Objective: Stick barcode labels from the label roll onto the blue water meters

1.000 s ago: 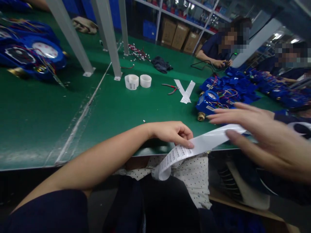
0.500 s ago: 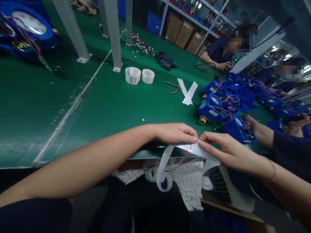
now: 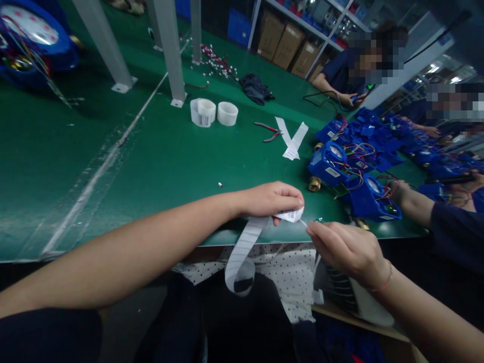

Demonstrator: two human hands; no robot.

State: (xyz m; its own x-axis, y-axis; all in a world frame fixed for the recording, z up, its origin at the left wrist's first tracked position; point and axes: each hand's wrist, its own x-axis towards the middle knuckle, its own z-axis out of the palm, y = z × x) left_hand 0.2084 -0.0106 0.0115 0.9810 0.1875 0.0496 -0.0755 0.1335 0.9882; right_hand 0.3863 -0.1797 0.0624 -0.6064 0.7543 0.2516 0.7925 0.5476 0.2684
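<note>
My left hand (image 3: pixel 270 199) pinches a strip of white barcode labels (image 3: pixel 242 247) just above the table's front edge. The strip's tail hangs below that edge and curls into a loop. A printed label end (image 3: pixel 291 214) sticks out under the left fingers. To the right, my right hand (image 3: pixel 344 249) is closed in a pinch on a narrow white piece of the strip that runs between both hands. More of this white piece hangs under the right hand. Behind the hands lie red-handled pliers (image 3: pixel 269 132) and two crossed label strips (image 3: pixel 291 140).
Blue meters with wires and brass fittings (image 3: pixel 333 161) are crowded on the right of the green table (image 3: pixel 159 166). A co-worker's hand (image 3: pixel 410 201) is beside them. Label rolls (image 3: pixel 227 114) and grey metal posts (image 3: pixel 170 55) stand further back. A polka-dot cloth (image 3: pixel 287 282) hangs below the edge.
My hands have drawn apart. The right one moved down and rolled over, pulling the narrow white piece taut; the hanging strip's loop swung to the left.
</note>
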